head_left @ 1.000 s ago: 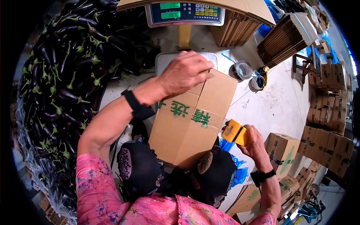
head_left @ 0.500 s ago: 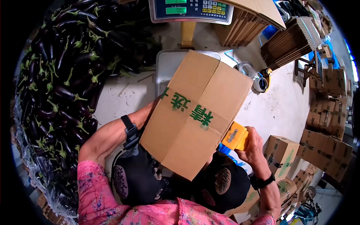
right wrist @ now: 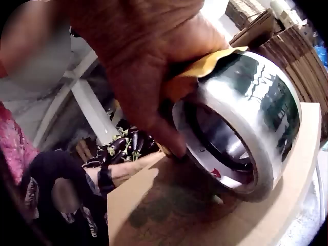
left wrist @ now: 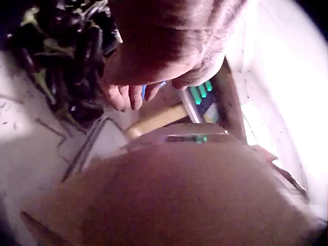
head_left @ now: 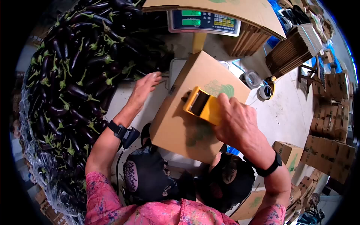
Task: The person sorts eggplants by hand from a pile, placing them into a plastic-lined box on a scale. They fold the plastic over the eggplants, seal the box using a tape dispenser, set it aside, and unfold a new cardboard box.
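Note:
A cardboard box [head_left: 176,120] with green print rests tilted over the person's knees and the scale's platform. The right hand [head_left: 238,122] grips a yellow tape dispenser [head_left: 210,108] above the box's printed face; in the right wrist view its clear tape roll [right wrist: 256,102] is close over the cardboard. Beside the box's upper left edge, the left hand [head_left: 144,90] is off the box with fingers extended, holding nothing. In the left wrist view the left hand [left wrist: 169,51] hangs above the cardboard [left wrist: 179,195], fingers slightly bent.
Many eggplants [head_left: 75,75] are piled at the left. A scale display [head_left: 202,23] stands at the back, beside stacked flat cartons [head_left: 247,41]. Tape rolls [head_left: 265,92] lie on the floor to the right, with more boxes [head_left: 328,153] at the far right.
The box has been turned to show another printed face. The right hand has brought the dispenser up and left over it. The left hand has come out from behind the box and let go.

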{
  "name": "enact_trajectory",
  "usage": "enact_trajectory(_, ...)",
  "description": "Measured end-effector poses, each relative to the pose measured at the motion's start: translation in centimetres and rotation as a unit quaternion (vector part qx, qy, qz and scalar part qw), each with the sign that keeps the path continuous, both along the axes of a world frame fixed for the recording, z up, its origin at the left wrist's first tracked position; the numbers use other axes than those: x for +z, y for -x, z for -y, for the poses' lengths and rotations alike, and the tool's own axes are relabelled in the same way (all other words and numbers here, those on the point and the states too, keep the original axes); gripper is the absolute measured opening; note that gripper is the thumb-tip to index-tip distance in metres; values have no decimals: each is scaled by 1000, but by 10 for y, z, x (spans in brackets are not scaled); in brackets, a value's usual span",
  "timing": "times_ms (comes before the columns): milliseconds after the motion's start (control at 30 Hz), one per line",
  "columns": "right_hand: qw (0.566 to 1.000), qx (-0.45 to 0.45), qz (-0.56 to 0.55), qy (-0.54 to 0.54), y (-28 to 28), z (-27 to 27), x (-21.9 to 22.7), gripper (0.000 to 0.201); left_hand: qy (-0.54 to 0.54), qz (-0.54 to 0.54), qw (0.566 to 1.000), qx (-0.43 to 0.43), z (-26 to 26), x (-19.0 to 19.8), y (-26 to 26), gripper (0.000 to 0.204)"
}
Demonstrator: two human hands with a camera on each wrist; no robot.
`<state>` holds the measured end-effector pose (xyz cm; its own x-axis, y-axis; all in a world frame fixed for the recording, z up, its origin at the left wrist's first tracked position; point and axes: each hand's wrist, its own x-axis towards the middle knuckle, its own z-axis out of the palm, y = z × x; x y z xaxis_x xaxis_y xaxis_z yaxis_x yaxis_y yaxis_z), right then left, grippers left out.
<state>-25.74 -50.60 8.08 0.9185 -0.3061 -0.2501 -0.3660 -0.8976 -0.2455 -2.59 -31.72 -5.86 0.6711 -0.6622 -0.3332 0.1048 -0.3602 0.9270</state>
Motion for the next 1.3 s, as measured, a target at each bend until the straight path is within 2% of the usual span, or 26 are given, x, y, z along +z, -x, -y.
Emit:
enact_trajectory(67,1000,-2,-14,10,-28,-13,-2,37,22,94,991,-90,14,27,9,58)
enact_trajectory(100,1000,7,-13,3,-38,-16,-4,37,-16,192,974,-120,23,15,9,60)
enact_trajectory(167,1000,18,-16,-11,-52,-19,-8,35,34,192,976,-93,43,-7,15,64)
enact_trajectory(267,999,21,-19,-18,-54,-19,0,35,-56,152,982,-100,47,-3,13,69)
enact_trajectory(333,1000,27,-1,-15,-50,-20,-3,39,-57,164,980,-102,44,2,14,71)
enact_trajectory(467,999,32,28,-4,-13,-1,-7,45,-79,242,962,-100,41,-7,11,73)
enact_trajectory(600,1000,-15,-8,-15,56,25,-11,48,-86,244,962,-84,42,-6,13,77)
enact_trajectory(700,998,-36,-7,-43,112,44,-39,41,-99,205,970,-84,42,-9,12,79)
enact_trajectory(833,993,-41,86,-76,143,57,-101,46,-84,150,979,-108,42,0,12,81)
enact_trajectory(900,985,-40,127,-108,142,60,-131,48,-57,21,993,-106,32,-17,4,72)
enact_trajectory(967,973,-44,161,-157,132,55,-155,49,-12,-116,989,-94,20,-31,-1,62)
enact_trajectory(1067,956,-87,200,-198,125,44,-180,55,32,-238,967,-88,17,-21,6,54)
enact_trajectory(1200,958,-73,228,-155,129,45,-169,54,19,-254,965,-71,27,3,17,52)
enact_trajectory(1300,974,-65,187,-106,143,52,-123,52,49,-330,939,-79,32,-4,27,55)
